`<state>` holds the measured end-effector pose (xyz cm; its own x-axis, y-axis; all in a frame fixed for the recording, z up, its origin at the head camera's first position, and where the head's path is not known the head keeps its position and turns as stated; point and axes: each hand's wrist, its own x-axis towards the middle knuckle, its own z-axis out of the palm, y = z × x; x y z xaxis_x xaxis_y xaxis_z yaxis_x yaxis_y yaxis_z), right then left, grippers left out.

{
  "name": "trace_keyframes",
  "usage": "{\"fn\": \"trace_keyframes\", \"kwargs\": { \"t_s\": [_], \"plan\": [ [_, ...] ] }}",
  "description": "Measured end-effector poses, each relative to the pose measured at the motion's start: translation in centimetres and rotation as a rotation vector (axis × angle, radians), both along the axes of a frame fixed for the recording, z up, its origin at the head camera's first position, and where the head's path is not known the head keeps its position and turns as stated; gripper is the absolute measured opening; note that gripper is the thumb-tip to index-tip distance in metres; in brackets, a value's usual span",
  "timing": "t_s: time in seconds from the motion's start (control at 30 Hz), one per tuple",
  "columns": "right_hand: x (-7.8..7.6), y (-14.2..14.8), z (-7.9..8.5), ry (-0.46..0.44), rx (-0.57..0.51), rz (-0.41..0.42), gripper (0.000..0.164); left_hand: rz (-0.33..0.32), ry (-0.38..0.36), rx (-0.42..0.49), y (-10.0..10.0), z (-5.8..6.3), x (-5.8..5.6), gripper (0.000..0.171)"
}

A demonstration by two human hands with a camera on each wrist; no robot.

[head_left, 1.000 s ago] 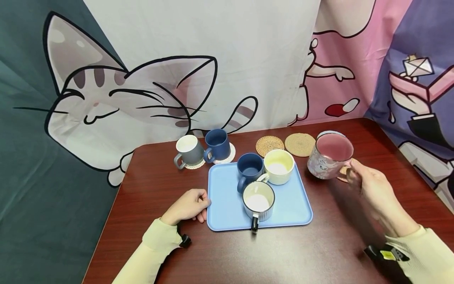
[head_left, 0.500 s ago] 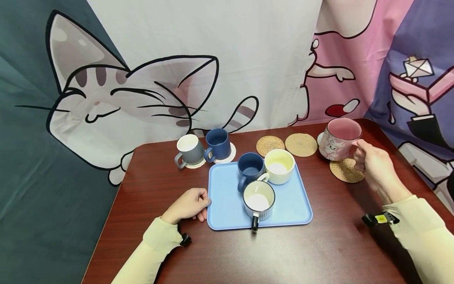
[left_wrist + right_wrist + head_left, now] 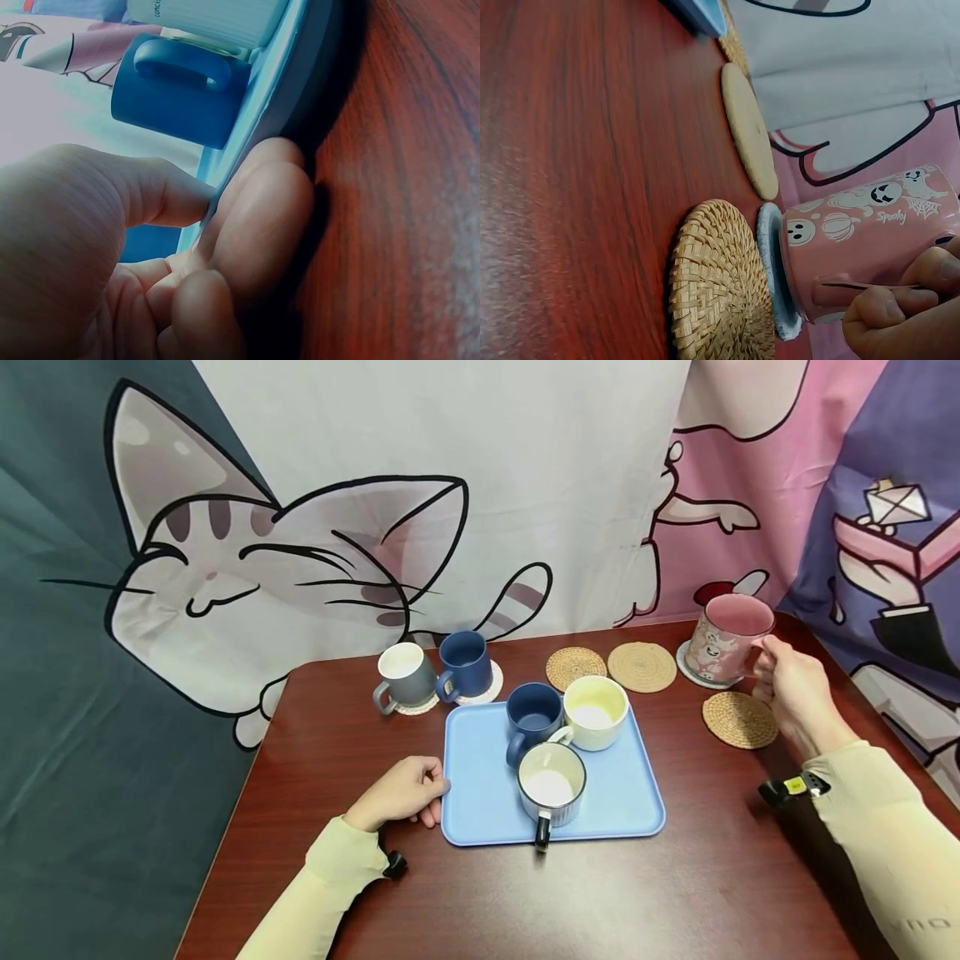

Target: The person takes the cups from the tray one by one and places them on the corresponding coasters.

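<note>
My right hand point(image 3: 806, 693) grips the handle of a pink mug point(image 3: 720, 639) printed with white Halloween figures. In the right wrist view the base of this mug point(image 3: 870, 240) sits over a pale blue-grey coaster point(image 3: 774, 277), at the table's back right. My left hand point(image 3: 401, 789) pinches the left rim of a light blue tray point(image 3: 476, 810), thumb point(image 3: 169, 191) on the inner side and fingers outside. On the tray stand a navy mug point(image 3: 534, 714), a pale yellow mug point(image 3: 596, 710) and a white ribbed mug point(image 3: 551, 781) with a black-tipped handle.
At the back left, a grey mug point(image 3: 408, 681) and a blue mug point(image 3: 468, 668) stand on white coasters. Two round woven coasters point(image 3: 576, 668) lie behind the tray, and another woven coaster point(image 3: 740, 720) lies beside my right hand. A printed cloth point(image 3: 585, 485) hangs behind the table.
My right hand has carried the pink mug back and to the right, from beside the tray to the pale coaster, uncovering the nearer woven coaster. The left hand has stayed at the tray's rim.
</note>
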<state>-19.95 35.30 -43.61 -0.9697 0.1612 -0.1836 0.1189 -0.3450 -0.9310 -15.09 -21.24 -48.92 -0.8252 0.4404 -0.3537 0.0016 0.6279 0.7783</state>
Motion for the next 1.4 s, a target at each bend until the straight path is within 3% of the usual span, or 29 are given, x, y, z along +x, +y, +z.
{"fn": "trace_keyframes", "kwargs": {
  "t_s": [0.37, 0.63, 1.03, 1.4],
  "plan": [
    [-1.1, 0.3, -0.2, -0.015, 0.037, -0.045, 0.05, -0.002, 0.008, -0.008, 0.0, 0.0, 0.0, 0.023],
    [-1.1, 1.0, -0.8, 0.012, -0.003, 0.021, 0.048, -0.001, 0.011, -0.01, 0.0, 0.2, 0.1, 0.023],
    [-1.0, 1.6, -0.8, 0.008, 0.105, 0.097, 0.046, 0.001, 0.017, -0.016, -0.1, 0.3, 0.0, 0.024],
    [-0.6, 1.7, -0.6, -0.011, 0.134, 0.08, 0.032, 0.0, 0.021, -0.015, 0.1, 0.5, 0.1, 0.024]
  ]
}}
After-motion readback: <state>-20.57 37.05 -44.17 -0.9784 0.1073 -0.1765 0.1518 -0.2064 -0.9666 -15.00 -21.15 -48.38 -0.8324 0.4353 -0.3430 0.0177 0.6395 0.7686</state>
